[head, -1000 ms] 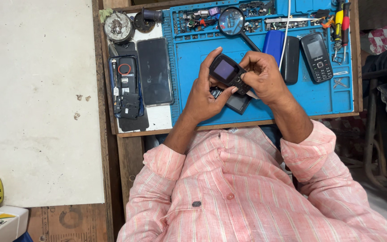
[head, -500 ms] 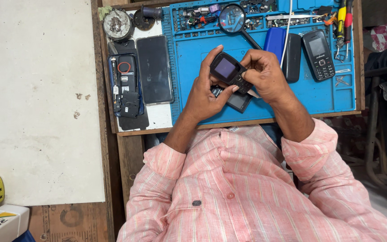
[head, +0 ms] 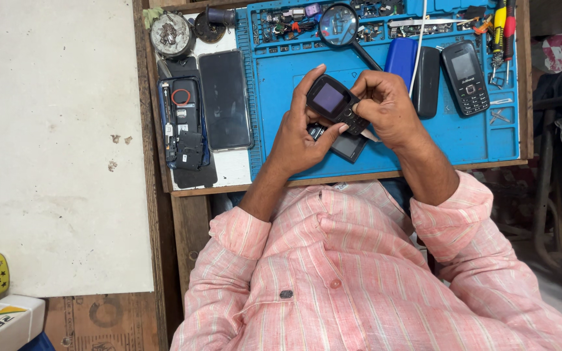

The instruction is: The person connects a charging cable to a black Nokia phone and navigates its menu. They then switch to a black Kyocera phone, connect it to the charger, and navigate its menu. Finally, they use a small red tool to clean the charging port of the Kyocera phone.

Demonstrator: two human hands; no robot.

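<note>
Both my hands hold a small black keypad phone (head: 333,101) with a purple-blue screen, raised a little over the blue work mat (head: 476,140). My left hand (head: 297,133) cups its left side with a finger along the top edge. My right hand (head: 385,107) grips the keypad end. Under my hands a dark flat phone part (head: 349,146) lies on the mat.
A black keypad phone (head: 466,78), a blue case (head: 401,58) and a dark phone (head: 427,81) lie at the right. A magnifying glass (head: 339,27), screwdrivers (head: 503,29), an opened phone (head: 180,123) and a black smartphone (head: 226,101) are at the left. White board (head: 47,143) farther left.
The held phone and both hands have stayed nearly in place; the fingers of my right hand shifted slightly on the keypad end.
</note>
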